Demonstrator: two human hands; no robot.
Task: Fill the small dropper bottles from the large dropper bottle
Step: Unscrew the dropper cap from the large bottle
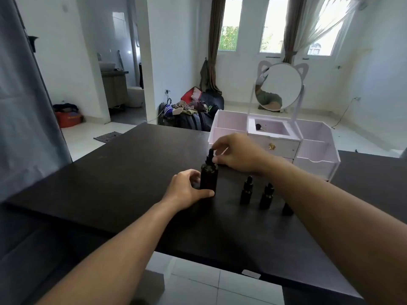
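Observation:
The large dark dropper bottle [209, 176] stands upright on the black table [132, 172]. My left hand [187, 189] grips its body from the left, thumb across the base. My right hand [236, 153] pinches the black dropper cap [209, 156] on top of it. To the right stand two small dark dropper bottles with caps on, one [246, 191] nearer the large bottle and one [267, 196] beside it. A third small dark bottle [287, 209] is partly hidden behind my right forearm.
A pale pink organizer [315, 148] with drawers and a round cat-eared mirror [278, 85] stands at the table's back right. The table's near edge runs diagonally across the lower frame. Bags and clothes lie on the floor beyond.

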